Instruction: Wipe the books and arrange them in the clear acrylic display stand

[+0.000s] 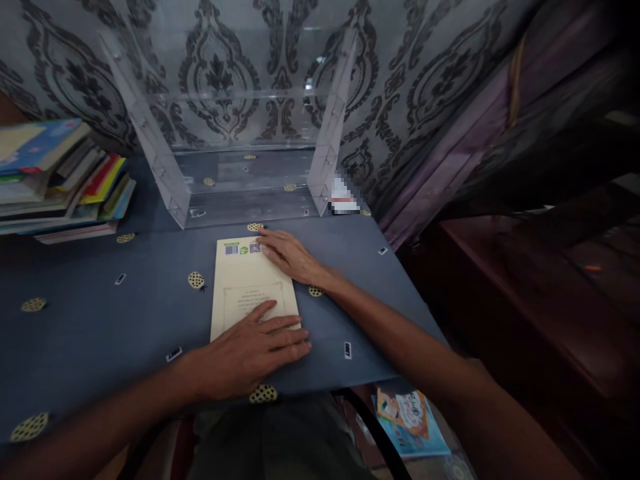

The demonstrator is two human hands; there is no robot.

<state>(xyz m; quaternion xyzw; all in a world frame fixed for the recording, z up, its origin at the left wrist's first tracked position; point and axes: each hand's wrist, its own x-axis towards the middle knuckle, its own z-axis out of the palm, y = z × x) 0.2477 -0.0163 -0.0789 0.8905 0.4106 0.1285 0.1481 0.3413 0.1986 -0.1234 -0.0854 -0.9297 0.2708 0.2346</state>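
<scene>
A thin cream-coloured book [250, 273] lies flat on the dark blue tablecloth [150, 293], its barcode and green mark at the far end and a framed block of text nearer me. My left hand [250, 347] rests palm down across the book's near end, fingers spread and pointing right. At the far right corner, my right hand [290, 255] lies over the book's edge with its fingers stretched out. Neither hand grips anything.
A clear acrylic rack [173, 190] stands behind the book against the patterned wall. Stacked books [65, 187] sit at the far left. Beyond the table's right edge is a dark red seat [500, 287]. Colourful booklets [413, 420] lie below the front edge.
</scene>
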